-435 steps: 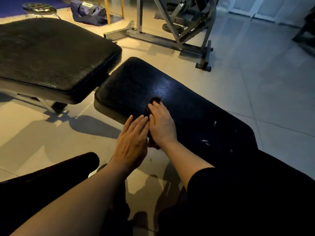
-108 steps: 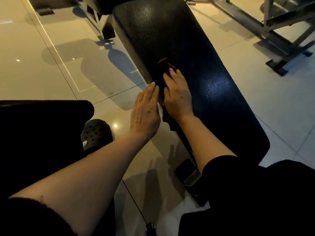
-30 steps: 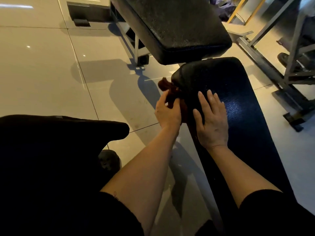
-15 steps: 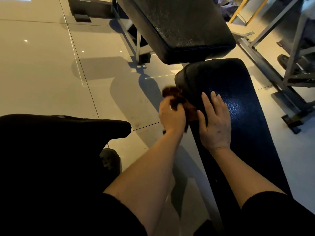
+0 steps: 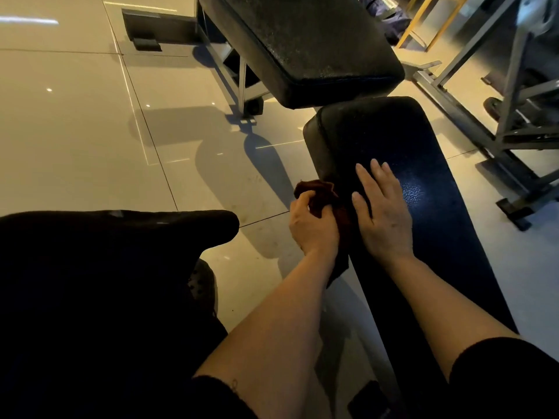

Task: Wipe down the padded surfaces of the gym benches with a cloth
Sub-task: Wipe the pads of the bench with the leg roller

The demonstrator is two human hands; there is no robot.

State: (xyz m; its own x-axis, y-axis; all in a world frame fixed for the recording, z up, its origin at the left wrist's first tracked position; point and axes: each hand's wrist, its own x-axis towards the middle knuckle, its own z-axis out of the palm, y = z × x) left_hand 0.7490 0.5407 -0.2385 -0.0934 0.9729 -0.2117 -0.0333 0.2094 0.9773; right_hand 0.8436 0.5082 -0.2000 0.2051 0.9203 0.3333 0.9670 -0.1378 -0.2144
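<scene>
A long black padded bench (image 5: 429, 164) runs from the lower right up to the middle of the view. My left hand (image 5: 313, 226) grips a dark brown cloth (image 5: 317, 192) bunched against the bench's left side edge. My right hand (image 5: 382, 213) lies flat on the pad's top, fingers straight, right beside the cloth. A second black padded bench (image 5: 305, 40) stands just beyond the near bench's far end, its pad slightly higher.
Glossy pale floor tiles (image 5: 90, 131) spread to the left. A grey metal machine frame (image 5: 514, 122) stands on the right, close to the bench. My dark-clothed knee (image 5: 121, 252) and a black perforated shoe (image 5: 201, 285) fill the lower left. Yellow legs (image 5: 423, 22) show at the top right.
Over the last second my left hand has slid the cloth back along the bench's left side edge, toward me. My right hand stays flat on the pad, shifted slightly nearer too.
</scene>
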